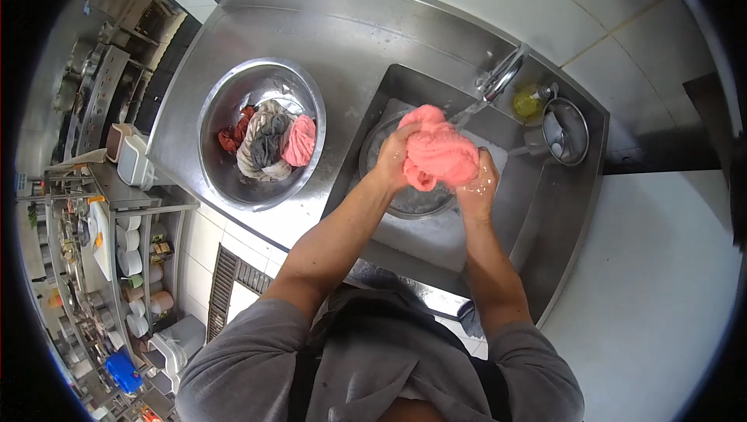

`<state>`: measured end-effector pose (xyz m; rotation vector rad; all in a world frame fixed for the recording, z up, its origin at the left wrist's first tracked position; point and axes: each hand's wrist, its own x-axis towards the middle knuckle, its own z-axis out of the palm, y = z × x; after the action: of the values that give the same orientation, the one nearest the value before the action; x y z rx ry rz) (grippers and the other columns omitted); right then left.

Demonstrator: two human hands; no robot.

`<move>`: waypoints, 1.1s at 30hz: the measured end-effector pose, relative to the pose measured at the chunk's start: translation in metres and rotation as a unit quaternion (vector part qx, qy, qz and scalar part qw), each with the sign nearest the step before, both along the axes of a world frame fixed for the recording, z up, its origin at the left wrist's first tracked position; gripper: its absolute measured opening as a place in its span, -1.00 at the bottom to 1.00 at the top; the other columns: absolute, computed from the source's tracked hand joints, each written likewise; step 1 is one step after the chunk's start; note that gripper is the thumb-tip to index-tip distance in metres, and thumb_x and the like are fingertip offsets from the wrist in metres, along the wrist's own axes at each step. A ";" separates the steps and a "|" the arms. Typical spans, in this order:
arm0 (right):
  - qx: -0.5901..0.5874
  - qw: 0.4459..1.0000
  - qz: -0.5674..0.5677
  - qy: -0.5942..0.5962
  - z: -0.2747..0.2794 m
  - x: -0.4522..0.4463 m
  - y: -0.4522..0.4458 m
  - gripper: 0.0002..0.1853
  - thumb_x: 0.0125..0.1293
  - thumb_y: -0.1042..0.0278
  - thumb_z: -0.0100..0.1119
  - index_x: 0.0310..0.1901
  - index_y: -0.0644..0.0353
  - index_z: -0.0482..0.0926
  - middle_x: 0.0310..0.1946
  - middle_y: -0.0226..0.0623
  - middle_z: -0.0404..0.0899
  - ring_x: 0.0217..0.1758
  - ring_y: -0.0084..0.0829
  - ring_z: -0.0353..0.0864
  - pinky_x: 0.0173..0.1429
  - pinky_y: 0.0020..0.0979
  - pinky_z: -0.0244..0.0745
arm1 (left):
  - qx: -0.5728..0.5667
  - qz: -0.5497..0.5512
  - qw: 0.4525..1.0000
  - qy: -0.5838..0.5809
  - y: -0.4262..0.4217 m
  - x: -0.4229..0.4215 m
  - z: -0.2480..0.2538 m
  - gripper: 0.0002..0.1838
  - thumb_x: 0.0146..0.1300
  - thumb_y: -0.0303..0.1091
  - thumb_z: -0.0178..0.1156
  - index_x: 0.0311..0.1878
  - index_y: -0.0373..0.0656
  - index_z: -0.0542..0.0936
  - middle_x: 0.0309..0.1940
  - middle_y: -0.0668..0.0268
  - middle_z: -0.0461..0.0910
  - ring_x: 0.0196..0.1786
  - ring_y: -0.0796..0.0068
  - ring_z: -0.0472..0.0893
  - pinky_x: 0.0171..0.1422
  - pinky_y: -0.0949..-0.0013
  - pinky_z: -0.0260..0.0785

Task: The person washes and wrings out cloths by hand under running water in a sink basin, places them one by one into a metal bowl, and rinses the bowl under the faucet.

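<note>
A wet, bunched pink cloth point(440, 151) is held between my two hands above the sink point(537, 212). My left hand point(394, 156) grips its left side, and my right hand point(478, 187) has hold of its lower right side. Water runs from the faucet point(504, 76) onto or beside the cloth. Under my hands a round metal basin point(412, 206) with water in it sits in the sink, partly hidden by the cloth and hands.
Left of the sink, a large steel bowl point(222, 95) holds several twisted cloths point(268, 146). A yellow liquid soap bottle point(528, 103) and a metal pot point(572, 133) stand at the sink's back right corner. Shelves with dishes point(128, 259) are at far left.
</note>
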<state>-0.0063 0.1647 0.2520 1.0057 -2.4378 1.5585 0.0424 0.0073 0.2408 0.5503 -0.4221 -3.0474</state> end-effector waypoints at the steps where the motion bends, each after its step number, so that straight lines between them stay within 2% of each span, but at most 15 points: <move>1: -0.017 0.999 -0.032 -0.010 0.009 0.001 -0.007 -0.63 -0.12 0.45 0.39 -0.28 0.26 0.41 -0.31 -0.06 0.48 -0.22 -0.03 0.52 -0.16 -0.23 0.43 | -0.026 0.021 0.999 -0.024 0.000 0.002 -0.002 -0.61 0.30 -0.17 0.00 0.09 -0.22 0.44 0.01 0.13 0.54 0.04 0.20 0.56 0.17 0.16 0.41; 3: -0.031 0.997 -0.062 -0.017 0.014 0.003 -0.016 -0.69 -0.10 0.47 0.36 -0.36 0.24 0.39 -0.38 -0.05 0.46 -0.29 0.01 0.49 -0.23 -0.20 0.41 | -0.049 0.044 0.997 -0.046 0.003 0.012 -0.008 -0.60 0.29 -0.15 0.03 0.06 -0.24 0.46 -0.02 0.14 0.55 0.03 0.22 0.57 0.16 0.18 0.42; 6: -0.051 0.994 -0.093 0.040 0.000 0.008 -0.027 -0.75 -0.04 0.49 0.28 -0.33 0.27 0.42 -0.36 -0.07 0.46 -0.27 0.00 0.50 -0.21 -0.18 0.43 | -0.012 -0.064 0.988 -0.143 0.006 0.030 -0.002 -0.55 0.28 -0.07 0.03 0.08 -0.22 0.45 0.01 0.15 0.54 0.02 0.24 0.57 0.13 0.15 0.43; 8: -0.005 0.996 -0.059 0.067 -0.010 0.018 -0.030 -0.77 0.02 0.50 0.23 -0.28 0.27 0.43 -0.30 -0.06 0.49 -0.22 0.02 0.52 -0.16 -0.15 0.45 | 0.102 -0.081 0.990 -0.054 0.010 0.034 0.012 -0.55 0.31 -0.08 -0.02 0.09 -0.23 0.45 -0.01 0.14 0.55 0.02 0.20 0.57 0.16 0.13 0.41; 12: 0.029 0.995 -0.087 0.031 -0.029 0.059 -0.023 -0.73 0.03 0.48 0.24 -0.21 0.28 0.45 -0.24 -0.05 0.52 -0.15 0.03 0.52 -0.06 -0.14 0.46 | 0.154 -0.034 0.987 0.013 -0.006 0.009 -0.062 -0.59 0.26 -0.14 0.06 0.04 -0.23 0.48 -0.06 0.13 0.57 0.02 0.20 0.57 0.16 0.13 0.41; 14: 0.067 0.996 -0.060 -0.005 -0.031 0.072 -0.008 -0.58 0.01 0.48 0.29 -0.06 0.31 0.43 -0.03 0.03 0.48 0.06 0.03 0.48 0.10 -0.16 0.43 | 0.047 -0.027 0.998 -0.012 -0.006 0.005 -0.065 -0.67 0.18 -0.26 0.14 -0.06 -0.25 0.51 -0.14 0.13 0.58 -0.04 0.20 0.58 0.14 0.14 0.43; 15: 0.069 0.996 -0.064 -0.002 -0.029 0.074 0.000 -0.58 0.01 0.48 0.29 -0.06 0.31 0.43 -0.03 0.03 0.48 0.06 0.03 0.48 0.10 -0.16 0.43 | 0.055 -0.026 0.998 -0.026 -0.003 0.005 -0.065 -0.71 0.13 -0.36 0.16 -0.09 -0.28 0.50 -0.15 0.14 0.59 -0.06 0.21 0.59 0.13 0.16 0.44; 17: 0.117 0.992 -0.048 0.030 -0.009 0.081 0.009 -0.34 -0.01 0.47 0.34 0.18 0.29 0.30 0.15 0.10 0.36 0.21 0.02 0.39 0.19 -0.19 0.40 | 0.023 0.017 0.997 -0.073 0.007 0.006 -0.053 -0.72 0.12 -0.40 0.15 -0.09 -0.29 0.50 -0.16 0.15 0.59 -0.07 0.22 0.60 0.12 0.16 0.45; 20: 0.150 0.985 -0.059 0.060 0.012 0.090 0.009 -0.10 -0.06 0.47 0.38 0.34 0.27 0.09 0.25 0.10 0.24 0.31 0.03 0.28 0.26 -0.19 0.35 | -0.016 0.061 0.989 -0.135 0.020 0.006 -0.033 -0.74 0.10 -0.47 0.10 -0.11 -0.28 0.51 -0.17 0.17 0.58 -0.08 0.22 0.60 0.09 0.16 0.47; 24: 0.165 0.974 -0.082 0.129 -0.012 0.063 -0.006 -0.06 -0.06 0.49 0.37 0.36 0.34 0.03 0.23 0.15 0.23 0.28 0.03 0.30 0.25 -0.18 0.36 | 0.038 0.097 0.989 -0.101 0.045 0.011 0.001 -0.74 0.09 -0.53 -0.04 -0.14 -0.21 0.52 -0.16 0.15 0.56 -0.10 0.20 0.60 0.01 0.15 0.51; 26: 0.128 0.976 -0.156 -0.083 -0.013 0.061 -0.006 -0.17 -0.07 0.44 0.40 0.28 0.37 0.20 0.13 0.16 0.36 0.17 0.03 0.42 0.15 -0.20 0.43 | -0.001 0.098 0.992 -0.080 0.043 0.011 0.005 -0.69 0.03 -0.55 -0.08 -0.14 -0.24 0.52 -0.20 0.16 0.55 -0.15 0.22 0.60 -0.02 0.17 0.51; 28: 0.087 0.981 -0.150 -0.083 -0.015 0.058 -0.008 -0.28 -0.05 0.43 0.38 0.20 0.33 0.30 0.03 0.05 0.45 0.03 -0.07 0.51 0.06 -0.24 0.47 | -0.038 0.099 0.993 -0.059 0.038 0.007 -0.003 -0.64 -0.03 -0.57 -0.11 -0.13 -0.26 0.51 -0.24 0.17 0.55 -0.19 0.24 0.60 -0.06 0.18 0.52; 30: 0.048 0.985 -0.144 -0.081 -0.004 0.062 -0.010 -0.39 -0.02 0.41 0.35 0.12 0.30 0.39 -0.07 -0.05 0.55 -0.10 -0.18 0.61 -0.03 -0.29 0.50 | -0.066 0.017 0.993 0.094 0.028 -0.003 -0.026 -0.61 -0.12 -0.58 -0.10 -0.15 -0.26 0.52 -0.24 0.17 0.53 -0.20 0.24 0.57 -0.04 0.20 0.49; 32: -0.103 0.910 -0.131 -0.381 0.017 0.075 -0.017 -0.59 0.01 0.44 0.32 -0.06 0.32 0.51 -0.23 -0.22 0.61 -0.19 -0.36 0.62 -0.09 -0.40 0.50 | -0.073 -0.031 0.996 0.043 0.019 -0.009 -0.014 -0.61 -0.14 -0.58 -0.09 -0.15 -0.26 0.51 -0.24 0.17 0.53 -0.18 0.24 0.56 -0.02 0.22 0.48; 33: -0.099 0.909 -0.131 -0.382 0.012 0.078 -0.019 -0.59 0.01 0.44 0.32 -0.06 0.32 0.51 -0.23 -0.22 0.61 -0.19 -0.36 0.62 -0.09 -0.40 0.50 | -0.084 -0.076 0.994 -0.004 0.015 -0.012 -0.007 -0.60 -0.16 -0.58 -0.08 -0.15 -0.26 0.51 -0.24 0.17 0.52 -0.15 0.25 0.56 -0.01 0.25 0.47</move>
<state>0.0714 0.1452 0.2638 -0.0150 -2.5811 2.3355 0.0305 0.0224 0.2337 0.5470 -0.7461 -3.1105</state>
